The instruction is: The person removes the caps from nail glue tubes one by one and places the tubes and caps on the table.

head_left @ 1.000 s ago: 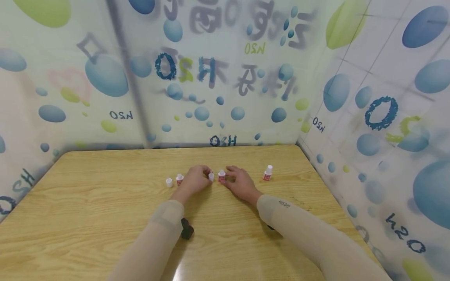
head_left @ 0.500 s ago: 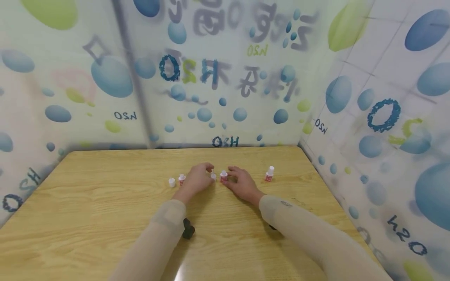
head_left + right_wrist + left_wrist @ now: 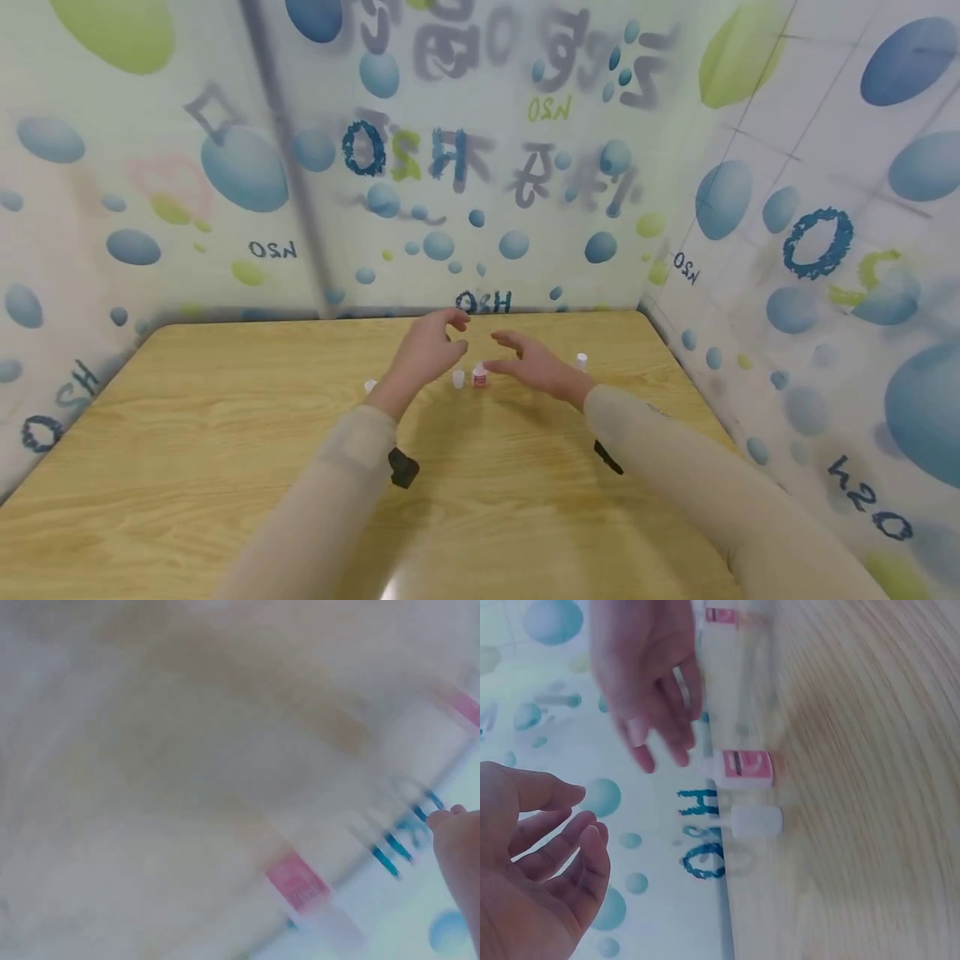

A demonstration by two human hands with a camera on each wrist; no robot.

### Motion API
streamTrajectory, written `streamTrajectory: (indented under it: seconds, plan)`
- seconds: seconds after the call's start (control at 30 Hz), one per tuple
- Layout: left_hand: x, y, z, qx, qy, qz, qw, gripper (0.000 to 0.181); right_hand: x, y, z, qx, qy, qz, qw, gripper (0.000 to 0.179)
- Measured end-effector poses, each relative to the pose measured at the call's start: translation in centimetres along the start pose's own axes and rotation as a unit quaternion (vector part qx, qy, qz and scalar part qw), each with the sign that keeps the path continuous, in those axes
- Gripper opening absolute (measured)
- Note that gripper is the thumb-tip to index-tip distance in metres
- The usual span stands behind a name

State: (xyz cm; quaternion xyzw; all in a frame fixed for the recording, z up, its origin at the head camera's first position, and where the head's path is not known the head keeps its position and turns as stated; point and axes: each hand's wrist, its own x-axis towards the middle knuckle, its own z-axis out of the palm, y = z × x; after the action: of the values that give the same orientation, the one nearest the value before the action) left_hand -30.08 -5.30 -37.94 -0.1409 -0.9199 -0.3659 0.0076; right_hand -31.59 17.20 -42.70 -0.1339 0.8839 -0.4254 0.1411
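My left hand (image 3: 429, 354) hovers above the table with loosely bent fingers and nothing in them. In the left wrist view its thumb and fingertips stand apart. Opposite it, my right hand (image 3: 536, 362) is held with spread fingers, also holding nothing. Between and below them stands a small white bottle (image 3: 480, 380) with a pink-red label. Left of this bottle a white cap (image 3: 458, 380) sits on the table, with a thin stem faintly showing in the left wrist view. Another white-capped bottle (image 3: 298, 883) with a pink label is blurred in the right wrist view.
Partly hidden by my left forearm is a second white cap (image 3: 370, 386). The wooden table (image 3: 247, 467) ends at a wall sheet (image 3: 517, 208) printed with blue and green drops. Dark devices (image 3: 403, 468) are worn at my wrists.
Both hands have risen off the table and drawn apart from the middle bottle and cap. The bottle and cap stay standing. My left forearm now hides the bottle at the left.
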Motion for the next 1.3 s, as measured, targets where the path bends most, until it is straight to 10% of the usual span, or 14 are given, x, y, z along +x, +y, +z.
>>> streamTrajectory:
  seconds: [0.5,1.3]
  plan:
    - [2.0,4.4,2.9,-0.009,-0.032,0.037,0.9988,0.036,-3.4,2.4,-9.1,-0.013,0.054,-0.004,0.9985,0.078]
    - [4.9,7.5,13.6,0.018,-0.096,0.076,0.9924,0.042,-5.8,10.5,-7.8,-0.101,0.05,0.056,0.992,0.074]
